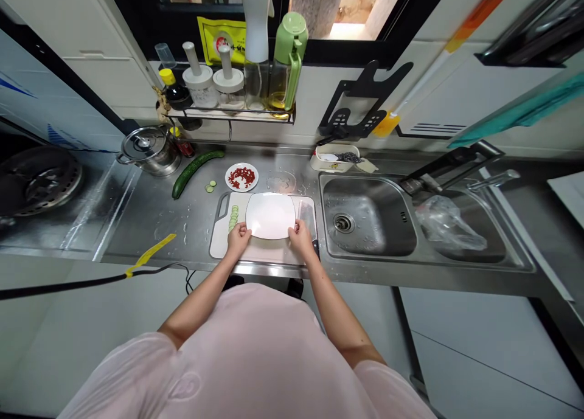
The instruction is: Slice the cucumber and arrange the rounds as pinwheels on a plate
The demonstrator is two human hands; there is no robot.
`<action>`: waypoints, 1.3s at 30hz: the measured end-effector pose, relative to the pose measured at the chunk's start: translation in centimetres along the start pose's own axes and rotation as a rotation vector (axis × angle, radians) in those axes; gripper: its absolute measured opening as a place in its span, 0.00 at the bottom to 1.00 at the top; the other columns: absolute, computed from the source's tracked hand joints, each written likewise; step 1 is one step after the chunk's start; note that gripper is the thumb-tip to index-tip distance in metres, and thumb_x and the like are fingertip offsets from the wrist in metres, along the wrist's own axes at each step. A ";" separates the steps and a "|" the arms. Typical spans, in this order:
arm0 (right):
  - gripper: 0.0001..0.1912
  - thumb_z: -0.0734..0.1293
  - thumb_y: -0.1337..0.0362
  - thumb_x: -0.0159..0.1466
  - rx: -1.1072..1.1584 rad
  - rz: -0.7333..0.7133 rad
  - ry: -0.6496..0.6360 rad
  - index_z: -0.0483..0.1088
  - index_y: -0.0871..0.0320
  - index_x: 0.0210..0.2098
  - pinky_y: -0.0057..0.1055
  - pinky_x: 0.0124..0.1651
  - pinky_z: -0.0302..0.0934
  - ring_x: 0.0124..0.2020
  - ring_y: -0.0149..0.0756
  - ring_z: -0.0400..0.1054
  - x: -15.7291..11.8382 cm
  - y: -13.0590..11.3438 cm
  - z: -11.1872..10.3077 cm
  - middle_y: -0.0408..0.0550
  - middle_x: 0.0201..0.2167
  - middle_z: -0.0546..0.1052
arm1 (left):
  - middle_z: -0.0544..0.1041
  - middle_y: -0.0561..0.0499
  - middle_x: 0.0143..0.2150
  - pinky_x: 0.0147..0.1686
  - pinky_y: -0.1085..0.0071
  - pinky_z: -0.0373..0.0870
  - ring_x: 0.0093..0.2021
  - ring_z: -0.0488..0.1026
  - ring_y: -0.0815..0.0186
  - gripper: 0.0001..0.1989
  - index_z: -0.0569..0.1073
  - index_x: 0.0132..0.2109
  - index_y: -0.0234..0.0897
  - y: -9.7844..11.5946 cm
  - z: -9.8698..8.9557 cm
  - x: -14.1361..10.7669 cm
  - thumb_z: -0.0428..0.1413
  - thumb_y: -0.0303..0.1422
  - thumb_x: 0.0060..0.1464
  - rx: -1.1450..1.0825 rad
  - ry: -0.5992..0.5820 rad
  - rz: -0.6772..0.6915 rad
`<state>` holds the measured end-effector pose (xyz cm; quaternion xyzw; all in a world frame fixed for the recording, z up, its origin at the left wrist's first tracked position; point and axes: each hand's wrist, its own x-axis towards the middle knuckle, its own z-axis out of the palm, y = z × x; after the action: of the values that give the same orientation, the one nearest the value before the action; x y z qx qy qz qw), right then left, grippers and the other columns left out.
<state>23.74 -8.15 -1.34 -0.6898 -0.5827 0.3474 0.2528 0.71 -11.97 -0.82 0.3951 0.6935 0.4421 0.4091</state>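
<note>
My left hand (238,238) and my right hand (301,236) grip the near edge of a white square plate (270,216) from both sides. The plate lies on a white cutting board (255,253) with a black handle. Just left of the plate, a row of cucumber slices (233,218) lies on the board. A knife (306,217) seems to lie along the board's right side, near my right hand. Farther back are a whole cucumber (196,173), a small plate of goji berries (241,177) and loose cucumber slices (210,186).
The steel counter (155,221) is wet. A lidded steel pot (148,150) stands left, beyond it a gas burner (39,179). A double sink (367,215) lies right, with a plastic bag (449,224) in its far basin. Bottles stand on a wall shelf (230,115).
</note>
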 end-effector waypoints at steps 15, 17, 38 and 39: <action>0.20 0.57 0.64 0.59 -0.160 0.018 -0.019 0.65 0.63 0.49 0.32 0.42 0.58 0.36 0.40 0.65 -2.0 -0.5 0.3 0.50 0.34 0.72 | 0.72 0.54 0.27 0.32 0.74 0.67 0.25 0.68 0.71 0.18 0.73 0.46 0.33 -2.7 -0.2 -0.4 0.56 0.33 0.46 0.188 -0.020 0.024; 0.20 0.57 0.65 0.59 -0.172 0.019 -0.026 0.65 0.63 0.49 0.31 0.42 0.58 0.37 0.40 0.65 -2.1 -0.7 0.3 0.51 0.34 0.73 | 0.73 0.53 0.28 0.32 0.74 0.67 0.26 0.69 0.70 0.18 0.73 0.46 0.33 -2.7 -0.2 -0.4 0.56 0.33 0.46 0.205 -0.017 0.025; 0.20 0.57 0.66 0.62 -0.287 0.040 -0.059 0.63 0.66 0.53 0.31 0.46 0.57 0.42 0.42 0.67 -2.4 -1.1 0.3 0.54 0.37 0.74 | 0.72 0.54 0.26 0.32 0.73 0.67 0.25 0.69 0.70 0.18 0.73 0.45 0.33 -2.3 -0.4 -0.8 0.56 0.33 0.45 0.188 -0.006 0.020; 0.20 0.57 0.66 0.62 -0.291 0.037 -0.059 0.63 0.66 0.53 0.31 0.46 0.57 0.42 0.42 0.67 -2.4 -1.1 0.3 0.54 0.37 0.74 | 0.72 0.54 0.26 0.32 0.73 0.67 0.25 0.69 0.70 0.18 0.73 0.45 0.33 -2.4 -0.4 -0.8 0.56 0.33 0.45 0.183 -0.005 0.019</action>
<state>22.64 -10.29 -0.29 -0.7193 -0.6212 0.2839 0.1267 0.21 -13.53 -2.77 0.4384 0.7263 0.3797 0.3690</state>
